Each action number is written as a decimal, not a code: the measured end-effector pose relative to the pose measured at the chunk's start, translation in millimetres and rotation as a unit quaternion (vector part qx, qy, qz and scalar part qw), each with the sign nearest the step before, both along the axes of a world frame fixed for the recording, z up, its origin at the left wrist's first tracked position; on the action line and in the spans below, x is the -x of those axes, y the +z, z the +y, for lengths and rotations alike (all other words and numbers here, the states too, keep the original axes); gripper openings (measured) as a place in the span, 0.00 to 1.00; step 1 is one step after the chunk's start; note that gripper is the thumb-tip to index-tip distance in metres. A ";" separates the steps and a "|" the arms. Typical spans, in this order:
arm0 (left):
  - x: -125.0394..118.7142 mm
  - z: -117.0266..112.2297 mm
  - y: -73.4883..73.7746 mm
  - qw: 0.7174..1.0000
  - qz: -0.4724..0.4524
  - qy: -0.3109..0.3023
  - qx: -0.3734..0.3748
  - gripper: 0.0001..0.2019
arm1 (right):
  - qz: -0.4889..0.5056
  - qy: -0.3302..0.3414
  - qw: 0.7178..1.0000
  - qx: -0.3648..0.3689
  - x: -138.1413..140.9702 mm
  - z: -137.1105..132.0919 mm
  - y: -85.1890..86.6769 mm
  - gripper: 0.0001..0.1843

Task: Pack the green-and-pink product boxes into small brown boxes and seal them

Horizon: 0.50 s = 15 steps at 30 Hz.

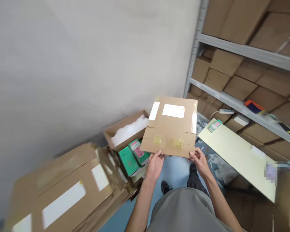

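A flat, folded cardboard box (172, 127) is held up in front of me, with white labels and strips of clear tape on its face. My left hand (155, 164) pinches its near edge toward the left corner, thumb on top. At the near right corner my right hand (199, 160) grips the same edge, thumb on top and fingers beneath. Just left of the cardboard, green printed packages (129, 160) lie in an open box. The undersides of both hands' fingers are partly hidden.
Flattened cardboard boxes (62, 190) are stacked at the lower left. An open carton (108, 137) with white packing material stands by the wall. To the right are a pale tabletop (239, 154) bearing a small green package (215, 125), and metal shelving (246, 48) full of cartons. Scraps litter the blue floor.
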State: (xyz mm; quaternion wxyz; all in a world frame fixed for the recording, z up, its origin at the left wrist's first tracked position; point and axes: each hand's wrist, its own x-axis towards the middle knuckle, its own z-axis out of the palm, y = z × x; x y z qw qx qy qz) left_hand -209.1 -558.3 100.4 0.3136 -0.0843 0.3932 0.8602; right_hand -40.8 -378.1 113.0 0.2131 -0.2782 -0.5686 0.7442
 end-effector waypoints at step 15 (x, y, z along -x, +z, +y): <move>-83.3 442.1 -69.5 0.948 0.175 -0.239 0.115 0.11 | -0.376 -0.424 0.790 -0.235 -258.2 322.4 -89.4 0.37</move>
